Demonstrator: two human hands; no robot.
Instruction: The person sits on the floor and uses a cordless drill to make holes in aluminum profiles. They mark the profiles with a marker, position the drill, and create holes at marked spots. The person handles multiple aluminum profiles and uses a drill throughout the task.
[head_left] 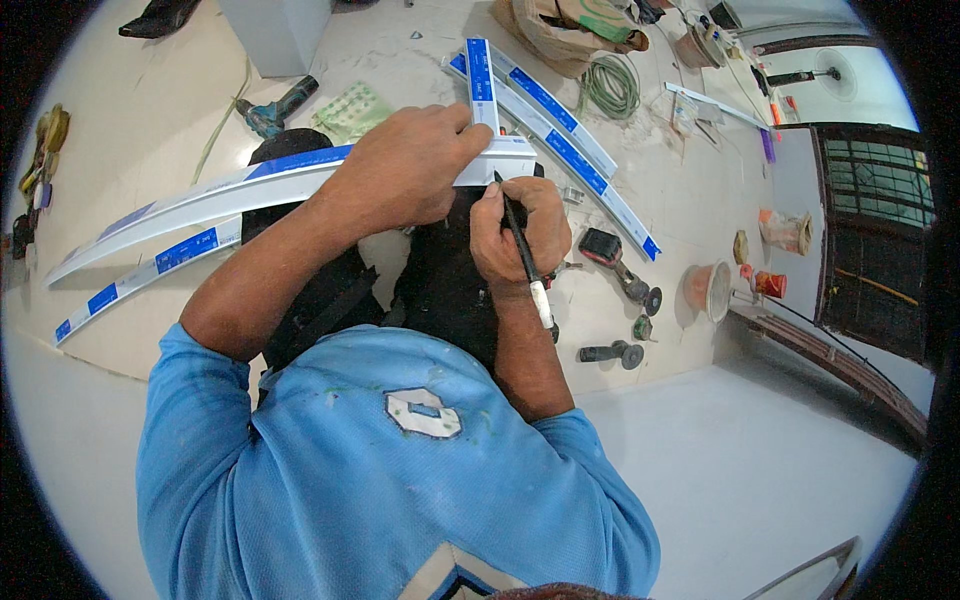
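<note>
A long white profile strip (285, 186) with blue film lies across my dark-clad thighs. A shorter white strip (482, 85), also with a blue film face, stands crosswise at its right end. My left hand (420, 160) is closed at that joint, with thumb and fingers gripping the long strip and touching the foot of the short one. In my right hand (525, 235) is a slim black pen (520, 240) with a white rear end. Its tip meets the white face of the long strip near its right end, just right of my left hand's fingers.
More blue-filmed strips lie at the right (580, 150) and lower left (185, 252). A cordless drill (278, 108) rests ahead. On the right are an angle grinder (620, 265), a smaller tool (612, 353), a green cable coil (610, 88) and a bucket (708, 290).
</note>
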